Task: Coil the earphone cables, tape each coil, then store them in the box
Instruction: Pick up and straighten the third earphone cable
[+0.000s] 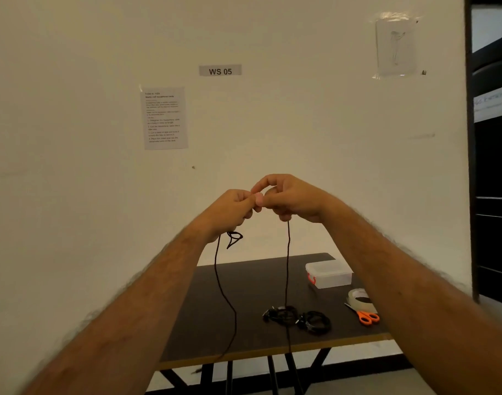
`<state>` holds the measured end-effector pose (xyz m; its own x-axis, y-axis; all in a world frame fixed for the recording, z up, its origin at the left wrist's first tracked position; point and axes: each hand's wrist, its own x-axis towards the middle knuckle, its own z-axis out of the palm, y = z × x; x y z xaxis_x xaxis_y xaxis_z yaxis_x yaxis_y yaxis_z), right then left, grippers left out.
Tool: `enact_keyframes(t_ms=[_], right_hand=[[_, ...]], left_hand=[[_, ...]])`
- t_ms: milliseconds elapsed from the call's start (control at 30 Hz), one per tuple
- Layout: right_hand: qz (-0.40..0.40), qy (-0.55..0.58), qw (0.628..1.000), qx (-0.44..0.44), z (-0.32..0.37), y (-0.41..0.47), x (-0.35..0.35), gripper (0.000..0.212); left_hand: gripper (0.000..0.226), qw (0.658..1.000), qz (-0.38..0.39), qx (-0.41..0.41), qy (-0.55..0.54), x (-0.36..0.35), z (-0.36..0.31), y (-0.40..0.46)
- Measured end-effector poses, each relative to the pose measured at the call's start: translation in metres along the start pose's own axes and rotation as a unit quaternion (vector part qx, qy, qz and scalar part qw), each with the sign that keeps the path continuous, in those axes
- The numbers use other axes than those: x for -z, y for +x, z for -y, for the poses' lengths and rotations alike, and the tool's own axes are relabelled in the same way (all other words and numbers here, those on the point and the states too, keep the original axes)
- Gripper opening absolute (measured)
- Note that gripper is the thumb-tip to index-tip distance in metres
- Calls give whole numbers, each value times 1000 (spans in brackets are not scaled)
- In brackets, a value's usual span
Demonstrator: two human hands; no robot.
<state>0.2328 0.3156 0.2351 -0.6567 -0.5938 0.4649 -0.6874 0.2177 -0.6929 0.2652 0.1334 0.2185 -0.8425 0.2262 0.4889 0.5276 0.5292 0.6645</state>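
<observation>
Both hands are raised in front of the wall, fingertips touching. My left hand (232,209) and my right hand (289,196) pinch a thin black earphone cable (287,266) between them. One strand hangs from the right hand down past the table edge. Another strand drops from the left hand, with a small loop below the palm. Two coiled black earphone cables (301,317) lie on the dark table (244,280). A clear lidded box (329,273) with a red latch stands at the back right.
A roll of clear tape (359,299) and orange-handled scissors (365,316) lie to the right of the coils. The table's front edge has a light trim, with black legs below. Papers and a "WS 05" sign hang on the wall.
</observation>
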Motion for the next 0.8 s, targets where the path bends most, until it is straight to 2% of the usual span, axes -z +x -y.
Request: enact_keyframes(t_ms=[133, 233, 367, 433, 533, 633, 700, 800], right_hand=[[-57, -66, 996, 17, -5, -2, 6, 11], [-116, -110, 986, 35, -8, -6, 10, 7], [-190, -76, 978, 44, -15, -8, 13, 7], [-171, -50, 984, 22, -16, -8, 12, 8], [-79, 24, 996, -31, -13, -9, 3, 9], [-15, 2, 999, -32, -15, -8, -5, 23], [-15, -37, 999, -11, -16, -7, -10, 21], [-81, -100, 992, 19, -14, -7, -10, 15]], left_hand=[[37, 1000, 8, 9, 2, 4, 4, -4], [37, 1000, 6, 10, 6, 9, 7, -7], [38, 1000, 4, 16, 3, 12, 12, -10], [38, 999, 16, 26, -13, 11, 14, -10], [37, 998, 31, 31, -36, 7, 13, -10], [37, 999, 39, 21, -20, 1, 12, -9], [36, 999, 39, 20, -12, -2, 13, -9], [36, 999, 44, 21, -12, -2, 17, -11]])
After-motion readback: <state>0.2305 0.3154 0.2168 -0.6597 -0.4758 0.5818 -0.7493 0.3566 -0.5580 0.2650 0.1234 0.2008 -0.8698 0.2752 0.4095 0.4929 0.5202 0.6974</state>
